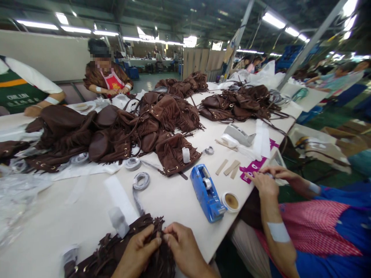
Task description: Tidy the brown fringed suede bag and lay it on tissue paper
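A dark brown fringed bag (116, 247) with metal eyelets lies at the near edge of the table, below me. My left hand (142, 247) is closed, thumb and fingers pinching the bag's fringe. Close beside it, my right hand (182, 243) also pinches at the fringe, its fingertips almost meeting the left ones. What exactly sits between the fingertips is too small to make out. Behind the bag stands a translucent wrapped roll (118, 221), and a grey rolled strap (141, 181) lies farther up the table.
A blue tape dispenser (207, 193) and a tape roll (231, 201) are to the right. Piles of brown fringed bags (116, 131) cover the table's middle. At right, a co-worker's hands (266, 181) work near purple tags (251, 170). Two people stand across the table.
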Available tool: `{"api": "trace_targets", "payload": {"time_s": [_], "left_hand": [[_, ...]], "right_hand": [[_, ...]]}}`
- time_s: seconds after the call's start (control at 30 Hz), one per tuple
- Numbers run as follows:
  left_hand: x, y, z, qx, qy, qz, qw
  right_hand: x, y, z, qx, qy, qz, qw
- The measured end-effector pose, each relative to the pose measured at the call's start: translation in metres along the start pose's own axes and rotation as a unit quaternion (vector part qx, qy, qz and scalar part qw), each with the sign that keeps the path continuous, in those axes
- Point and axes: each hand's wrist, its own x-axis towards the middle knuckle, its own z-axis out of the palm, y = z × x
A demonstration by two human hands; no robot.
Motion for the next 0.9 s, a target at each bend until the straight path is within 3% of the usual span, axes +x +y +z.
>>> {"api": "trace_targets", "payload": {"time_s": [0.1, 0.2, 0.3, 0.57, 0.8, 0.9], "left_hand": [[-0.001, 0.004, -0.002, -0.007, -0.018, 0.027, 0.999], [0.003, -0.003, -0.001, -0.036, -0.019, -0.006, 0.999], [0.008, -0.017, 0.002, -0.076, 0.006, -0.009, 0.997], [0.009, -0.018, 0.002, -0.128, -0.02, -0.008, 0.992], [0.006, -0.016, -0.008, -0.135, 0.009, -0.026, 0.99], [0.001, -0.006, -0.009, -0.134, -0.001, -0.034, 0.99]], "right_hand": [[0.004, 0.007, 0.0, -0.065, 0.036, -0.021, 0.997], [0.006, 0.011, 0.002, 0.053, -0.006, 0.06, 0.997], [0.005, 0.007, 0.004, 0.173, -0.062, 0.123, 0.975], [0.004, 0.001, 0.01, 0.192, -0.067, 0.129, 0.971], [0.004, 0.004, 0.002, 0.021, 0.011, -0.014, 1.0], [0.01, 0.009, 0.0, -0.022, 0.039, -0.015, 0.999]]}}
